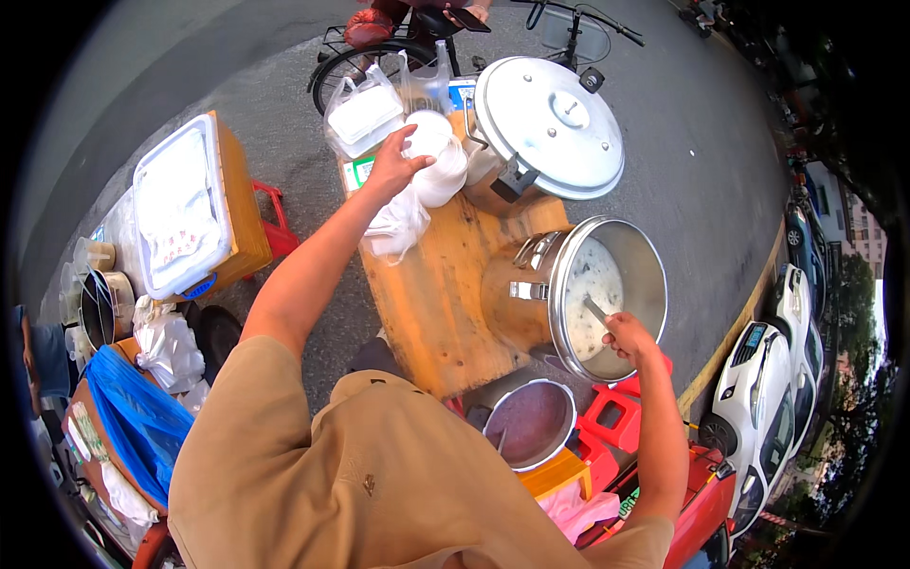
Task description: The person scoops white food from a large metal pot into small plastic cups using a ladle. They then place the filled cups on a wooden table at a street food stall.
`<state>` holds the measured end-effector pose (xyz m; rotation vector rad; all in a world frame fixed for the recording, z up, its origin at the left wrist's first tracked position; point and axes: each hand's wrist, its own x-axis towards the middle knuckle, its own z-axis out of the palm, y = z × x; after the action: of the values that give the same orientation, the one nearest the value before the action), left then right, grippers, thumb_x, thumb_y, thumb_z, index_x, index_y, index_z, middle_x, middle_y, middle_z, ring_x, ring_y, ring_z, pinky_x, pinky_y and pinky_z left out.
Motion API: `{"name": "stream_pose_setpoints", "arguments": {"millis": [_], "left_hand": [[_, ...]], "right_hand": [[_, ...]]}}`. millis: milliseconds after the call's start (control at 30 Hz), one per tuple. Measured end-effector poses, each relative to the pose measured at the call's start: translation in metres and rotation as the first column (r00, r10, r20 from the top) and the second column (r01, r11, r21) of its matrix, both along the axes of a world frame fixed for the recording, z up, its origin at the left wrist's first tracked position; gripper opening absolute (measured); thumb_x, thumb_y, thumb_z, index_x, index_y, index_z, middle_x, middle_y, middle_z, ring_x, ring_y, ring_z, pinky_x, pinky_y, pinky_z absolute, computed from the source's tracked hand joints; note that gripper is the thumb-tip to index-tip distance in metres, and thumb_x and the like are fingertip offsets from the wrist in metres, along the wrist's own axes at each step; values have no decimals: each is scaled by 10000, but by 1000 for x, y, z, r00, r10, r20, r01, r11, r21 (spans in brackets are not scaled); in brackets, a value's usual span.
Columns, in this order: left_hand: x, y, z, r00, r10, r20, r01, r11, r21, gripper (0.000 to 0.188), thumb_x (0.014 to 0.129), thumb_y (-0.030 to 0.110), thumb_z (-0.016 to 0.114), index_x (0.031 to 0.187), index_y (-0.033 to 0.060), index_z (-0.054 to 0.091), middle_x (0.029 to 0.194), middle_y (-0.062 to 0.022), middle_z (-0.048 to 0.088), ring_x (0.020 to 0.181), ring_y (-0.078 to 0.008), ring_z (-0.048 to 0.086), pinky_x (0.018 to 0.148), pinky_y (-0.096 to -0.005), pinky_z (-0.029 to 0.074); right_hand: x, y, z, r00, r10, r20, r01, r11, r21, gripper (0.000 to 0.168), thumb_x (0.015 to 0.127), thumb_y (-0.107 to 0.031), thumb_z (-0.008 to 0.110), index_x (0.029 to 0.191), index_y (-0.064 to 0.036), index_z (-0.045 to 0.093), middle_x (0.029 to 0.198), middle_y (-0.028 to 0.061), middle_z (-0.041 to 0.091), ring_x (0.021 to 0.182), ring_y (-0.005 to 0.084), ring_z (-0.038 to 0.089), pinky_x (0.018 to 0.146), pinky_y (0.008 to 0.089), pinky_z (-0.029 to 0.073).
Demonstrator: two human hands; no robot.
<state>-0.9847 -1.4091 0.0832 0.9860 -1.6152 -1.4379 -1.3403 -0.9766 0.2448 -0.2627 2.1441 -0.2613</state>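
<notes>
My right hand (pixel 630 337) grips the handle of a metal ladle (pixel 594 309), whose lower end is sunk in a pale porridge-like liquid with dark flecks (pixel 591 277). The liquid is inside a tall open stainless steel pot (pixel 515 284) on a wooden table (pixel 434 299). With thumb and fingers apart, my left hand (pixel 402 160) reaches to a stack of white plastic bowls or lids (pixel 437 171); whether it touches them I cannot tell. A white plastic bag (pixel 398 224) lies just below the stack. Behind the open pot stands another large pot with a domed metal lid (pixel 561 117).
A pot of purplish liquid (pixel 533 423) stands near red plastic stools (pixel 615 419). At left is a white-lidded box (pixel 178 206). Beyond the table, a person's hand (pixel 478 11) holds a phone beside a bicycle (pixel 370 64). Bagged foam boxes (pixel 365 114) sit at the table's far edge.
</notes>
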Motion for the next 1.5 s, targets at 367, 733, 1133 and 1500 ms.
{"name": "stream_pose_setpoints", "arguments": {"millis": [367, 733, 1133, 1500], "left_hand": [[75, 55, 13, 865, 229, -446, 55, 841, 538, 535, 980, 302, 723, 1431, 85, 534, 1329, -92, 587, 1188, -212, 580, 991, -420, 504], [204, 311, 2, 834, 86, -545, 481, 373, 793, 506, 986, 242, 554, 1457, 63, 506, 1337, -158, 628, 1143, -407, 677, 904, -508, 624], [236, 390, 62, 836, 89, -541, 467, 402, 788, 652, 1047, 590, 519, 1462, 87, 501, 1420, -175, 565, 1297, -467, 590, 922, -599, 605], [154, 311, 92, 800, -142, -583, 566, 500, 655, 836, 919, 626, 718, 1505, 95, 445, 1382, -144, 554, 1279, -392, 607, 988, -578, 567]], "right_hand": [[54, 39, 50, 598, 599, -533, -588, 779, 217, 483, 988, -244, 660, 1366, 38, 554, 1167, 327, 694, 1125, 493, 661, 988, 537, 515], [68, 134, 120, 596, 375, -710, -477, 877, 63, 392, 980, -196, 650, 1317, -12, 574, 1005, 277, 735, 978, 493, 696, 873, 563, 539], [61, 103, 72, 467, 510, -723, -551, 807, 213, 323, 993, -244, 619, 1232, -30, 585, 1035, 257, 742, 1017, 474, 706, 901, 563, 549], [47, 100, 20, 961, 60, -271, -166, 907, -386, 304, 971, -269, 708, 1144, -19, 705, 877, 102, 721, 801, 198, 682, 737, 362, 530]]}}
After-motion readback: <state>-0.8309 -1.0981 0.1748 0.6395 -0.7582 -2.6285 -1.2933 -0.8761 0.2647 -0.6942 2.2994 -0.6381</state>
